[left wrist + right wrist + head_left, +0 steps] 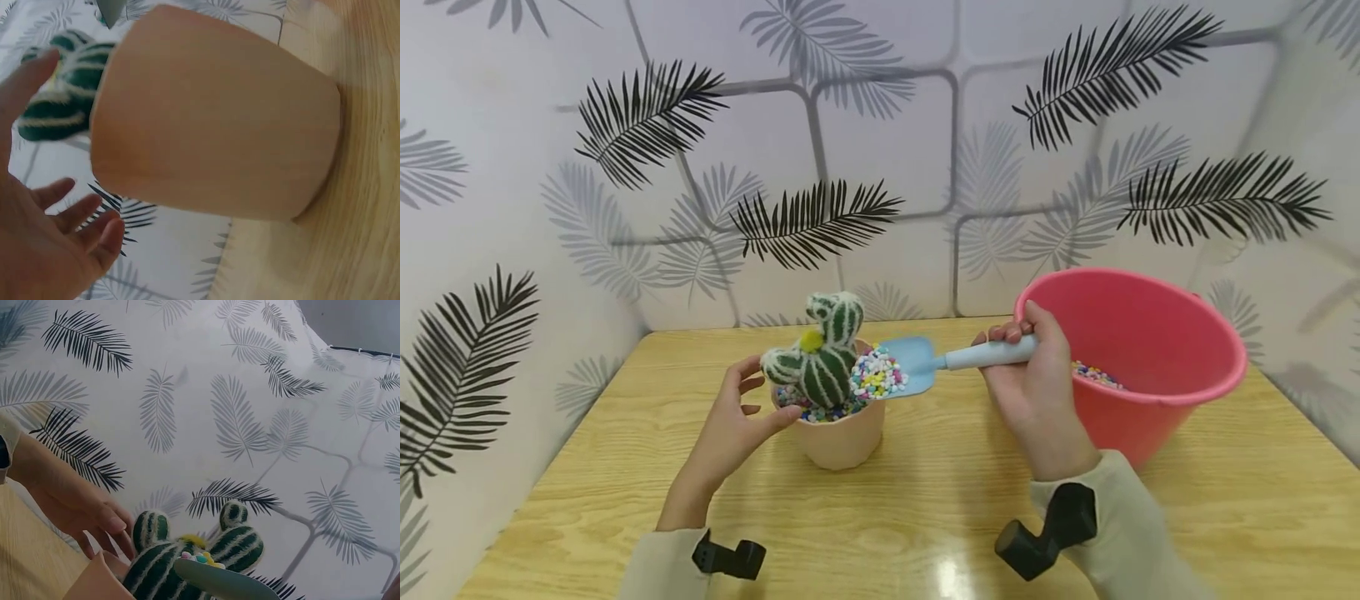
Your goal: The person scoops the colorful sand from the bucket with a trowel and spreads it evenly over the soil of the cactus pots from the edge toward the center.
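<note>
A knitted green-and-white cactus [826, 379] with a yellow flower stands in a peach pot [841, 446] on the table, multicoloured pebbles around its base. My left hand [733, 429] is at the pot's left side, thumb near the rim and fingers spread; in the left wrist view a gap shows between the fingers and the pot [212, 119]. My right hand [1037, 396] grips the white handle of a small blue shovel [916, 358]. Pastel pebbles [876, 373] are heaped on its blade, which overlaps the pot's right rim beside the cactus.
A large pink bucket [1150, 333] stands at the right, just behind my right hand, with more pebbles [1097, 375] inside. Behind the wooden table [940, 492] hangs a pale leaf-patterned sheet [895, 150], and it continues down the left side.
</note>
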Demonstrator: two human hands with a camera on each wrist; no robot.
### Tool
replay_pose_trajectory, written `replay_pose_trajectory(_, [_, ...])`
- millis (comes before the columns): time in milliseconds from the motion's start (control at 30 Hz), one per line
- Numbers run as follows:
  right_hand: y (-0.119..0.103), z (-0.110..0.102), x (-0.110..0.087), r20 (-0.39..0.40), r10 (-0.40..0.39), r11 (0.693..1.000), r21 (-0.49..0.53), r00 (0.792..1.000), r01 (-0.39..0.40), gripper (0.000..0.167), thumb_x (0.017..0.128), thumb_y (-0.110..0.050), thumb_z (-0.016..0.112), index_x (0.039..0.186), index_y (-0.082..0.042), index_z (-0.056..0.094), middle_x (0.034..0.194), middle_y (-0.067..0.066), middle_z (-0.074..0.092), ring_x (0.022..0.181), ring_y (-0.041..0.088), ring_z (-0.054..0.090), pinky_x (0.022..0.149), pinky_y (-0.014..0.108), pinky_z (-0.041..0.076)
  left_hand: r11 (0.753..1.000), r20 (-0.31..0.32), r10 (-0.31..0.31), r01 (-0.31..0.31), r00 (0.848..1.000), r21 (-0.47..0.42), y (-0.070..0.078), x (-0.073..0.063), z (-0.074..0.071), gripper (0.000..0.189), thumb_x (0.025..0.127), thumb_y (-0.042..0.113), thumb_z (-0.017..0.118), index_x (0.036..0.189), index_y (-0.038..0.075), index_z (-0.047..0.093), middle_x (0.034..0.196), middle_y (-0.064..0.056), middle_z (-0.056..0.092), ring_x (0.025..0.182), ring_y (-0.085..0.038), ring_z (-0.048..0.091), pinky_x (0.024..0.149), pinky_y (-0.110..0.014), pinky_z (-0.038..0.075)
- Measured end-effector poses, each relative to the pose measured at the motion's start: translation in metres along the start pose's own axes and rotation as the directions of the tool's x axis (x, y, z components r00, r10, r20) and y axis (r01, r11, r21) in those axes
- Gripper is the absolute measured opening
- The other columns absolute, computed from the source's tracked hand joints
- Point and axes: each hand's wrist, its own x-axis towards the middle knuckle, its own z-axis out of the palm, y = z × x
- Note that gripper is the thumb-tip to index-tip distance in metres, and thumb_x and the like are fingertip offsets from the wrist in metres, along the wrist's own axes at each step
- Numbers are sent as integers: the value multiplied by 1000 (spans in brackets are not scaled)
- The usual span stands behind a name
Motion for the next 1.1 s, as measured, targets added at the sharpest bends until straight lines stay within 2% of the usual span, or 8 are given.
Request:
replay_pose_trajectory(100, [6,-2,0,-2,-11,1000,-17,1000,11,38,101,-20,42,64,-11,39,54,0,40,66,13,39,79,28,29,1000,46,1,0,999,-12,-10,6,-1,86,84,21,72,150,11,18,153,-14,23,138,-35,26,105,-53,32])
replay_pose_trajectory(200, [12,-5,0,-6,-22,998,-51,1000,21,35,101,-20,43,68,-12,39,55,-1,41,68,13,39,80,28,29,1000,81,8,-9,997,12,-17,11,0,92,81,21,76,151,12,17,155,-15,23,141,-37,23,107,-56,31])
replay_pose_trajectory(433, [21,-9,3,-23,-81,989,-129,996,78,30,102,-22,42,73,-13,39,58,-2,41,71,12,41,83,28,31,998,127,21,-29,992,64,-27,15,5,93,78,25,79,149,10,22,154,-17,26,142,-37,22,108,-57,30])
replay_pose_trajectory(600, [24,-10,5,-32,-116,977,-182,993,108,28,102,-23,43,75,-14,39,59,-3,42,74,13,41,87,29,31,994,114,6,-18,993,106,-28,15,8,92,77,30,80,148,11,26,154,-16,26,142,-37,23,109,-59,29])
replay_pose_trajectory(767, [30,-9,7,-34,-122,971,-210,992,112,29,101,-21,43,74,-14,40,59,-3,42,75,13,41,85,30,33,988,79,18,-29,997,154,-28,9,9,90,77,33,79,148,12,27,153,-15,28,142,-37,24,108,-60,29])
replay_pose_trajectory(967, [34,-8,9,-21,-148,963,-230,989,139,31,100,-20,44,70,-14,40,56,-3,43,71,12,43,82,30,35,972,61,35,-48,998,232,-18,0,11,93,78,42,76,150,12,24,153,-18,26,142,-40,23,109,-62,26])
replay_pose_trajectory(1100, [35,-6,11,-15,-153,958,-248,988,145,30,101,-21,45,72,-14,39,57,-3,43,71,12,44,84,31,36,960,40,55,-64,998,274,-12,-4,10,92,80,43,74,149,7,25,150,-21,29,140,-41,27,109,-61,28])
